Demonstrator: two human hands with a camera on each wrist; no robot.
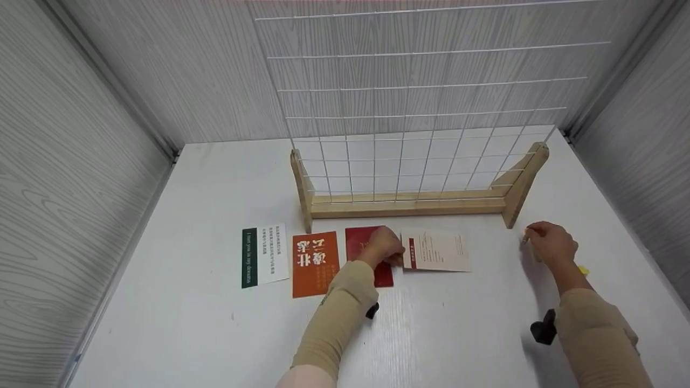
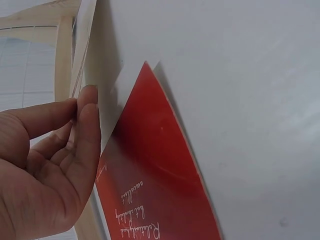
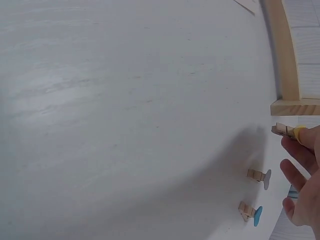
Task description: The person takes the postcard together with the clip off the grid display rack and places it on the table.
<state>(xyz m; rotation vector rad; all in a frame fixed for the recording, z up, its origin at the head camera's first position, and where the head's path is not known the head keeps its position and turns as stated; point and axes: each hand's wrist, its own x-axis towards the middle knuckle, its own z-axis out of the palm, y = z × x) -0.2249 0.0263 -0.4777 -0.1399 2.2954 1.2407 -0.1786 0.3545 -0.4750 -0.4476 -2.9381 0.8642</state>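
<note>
My left hand (image 1: pixel 384 245) pinches the left edge of a cream card with printed text (image 1: pixel 439 250), between thumb and fingers; the card looks lifted off the table in the left wrist view. Under that hand lies a red card (image 2: pixel 155 145) with white handwriting-style lettering, partly covered in the head view. My right hand (image 1: pixel 555 242) holds a small wooden clothespin (image 3: pixel 283 130) with a yellow decoration, just beyond the right end of the wooden stand. Two more clothespins lie below it in the right wrist view, one with a pale decoration (image 3: pixel 257 175), one with a blue one (image 3: pixel 249 212).
A white wire grid (image 1: pixel 401 159) rises from a wooden stand (image 1: pixel 409 208) behind the cards. Left of the red card lie an orange card (image 1: pixel 315 275) and a green-and-white card (image 1: pixel 272 256). A small yellow thing (image 1: pixel 583 270) shows beside my right forearm. Grey panels enclose the white table.
</note>
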